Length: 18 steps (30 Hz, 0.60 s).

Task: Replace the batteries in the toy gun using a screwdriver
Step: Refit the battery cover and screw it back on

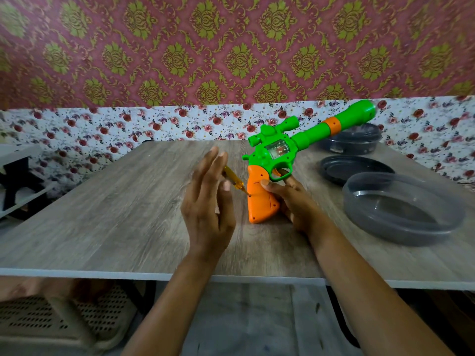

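One toy gun (280,147), green body with an orange handle (261,201): hollow moulded plastic, judged light, stiff and rather slick. The long barrel likely makes it top-heavy when stood on its butt, so it is best taken low, around the handle. Position: upright, butt on the surface (102,201), barrel slanting up and away from the right grip (295,201). Right grip: clasped around the handle from behind, thumb on its near face, a finger through the trigger guard. One screwdriver (237,181), amber handle, thin, judged light; tip set against the orange handle just left of the right thumb. Left grip (208,201): fingers straight, thumb pinching the screwdriver against them. Three dark round containers (401,228) on the surface, beyond and right of the right grip.
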Each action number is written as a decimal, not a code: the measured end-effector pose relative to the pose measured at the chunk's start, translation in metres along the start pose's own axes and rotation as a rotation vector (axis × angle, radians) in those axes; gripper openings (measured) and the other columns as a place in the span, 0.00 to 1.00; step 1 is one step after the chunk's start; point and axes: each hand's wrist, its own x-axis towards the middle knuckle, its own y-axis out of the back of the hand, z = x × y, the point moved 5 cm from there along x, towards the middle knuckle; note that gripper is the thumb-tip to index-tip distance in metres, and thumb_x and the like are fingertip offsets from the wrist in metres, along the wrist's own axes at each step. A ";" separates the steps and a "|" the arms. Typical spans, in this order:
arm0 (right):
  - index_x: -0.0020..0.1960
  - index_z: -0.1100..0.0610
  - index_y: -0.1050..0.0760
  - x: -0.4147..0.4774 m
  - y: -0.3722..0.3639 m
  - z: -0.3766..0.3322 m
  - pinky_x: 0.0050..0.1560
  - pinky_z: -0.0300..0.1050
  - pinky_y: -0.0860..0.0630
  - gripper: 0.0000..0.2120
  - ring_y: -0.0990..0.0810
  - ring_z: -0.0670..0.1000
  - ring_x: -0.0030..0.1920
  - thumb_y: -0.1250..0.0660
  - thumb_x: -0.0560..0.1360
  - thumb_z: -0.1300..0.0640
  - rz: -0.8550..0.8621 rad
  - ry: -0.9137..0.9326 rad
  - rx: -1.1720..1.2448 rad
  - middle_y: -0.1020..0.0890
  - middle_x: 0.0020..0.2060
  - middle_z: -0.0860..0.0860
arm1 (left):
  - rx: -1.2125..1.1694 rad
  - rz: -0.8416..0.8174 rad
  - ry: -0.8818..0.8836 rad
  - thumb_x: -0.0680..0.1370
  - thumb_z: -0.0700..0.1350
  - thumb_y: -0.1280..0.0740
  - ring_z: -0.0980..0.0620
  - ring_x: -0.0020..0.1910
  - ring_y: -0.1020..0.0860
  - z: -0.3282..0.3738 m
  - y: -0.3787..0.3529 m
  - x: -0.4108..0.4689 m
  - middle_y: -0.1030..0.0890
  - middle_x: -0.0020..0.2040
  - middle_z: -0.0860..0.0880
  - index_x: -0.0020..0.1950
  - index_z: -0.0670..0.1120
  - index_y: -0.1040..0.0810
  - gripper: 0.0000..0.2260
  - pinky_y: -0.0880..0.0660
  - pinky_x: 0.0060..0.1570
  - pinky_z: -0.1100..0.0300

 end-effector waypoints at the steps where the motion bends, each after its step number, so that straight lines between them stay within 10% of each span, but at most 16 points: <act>1: 0.69 0.54 0.33 0.000 0.000 0.000 0.48 0.50 0.20 0.26 0.19 0.53 0.54 0.32 0.72 0.62 -0.001 0.000 0.002 0.21 0.61 0.55 | -0.003 -0.001 -0.009 0.79 0.40 0.41 0.55 0.61 0.26 -0.001 0.000 0.000 0.27 0.64 0.42 0.64 0.41 0.29 0.14 0.28 0.55 0.67; 18: 0.68 0.52 0.33 -0.001 -0.001 0.000 0.45 0.47 0.20 0.25 0.19 0.51 0.53 0.32 0.72 0.60 -0.017 -0.016 -0.037 0.21 0.59 0.53 | -0.033 0.029 0.034 0.80 0.46 0.40 0.57 0.49 0.28 -0.004 0.002 0.000 0.29 0.53 0.44 0.60 0.44 0.29 0.11 0.30 0.49 0.74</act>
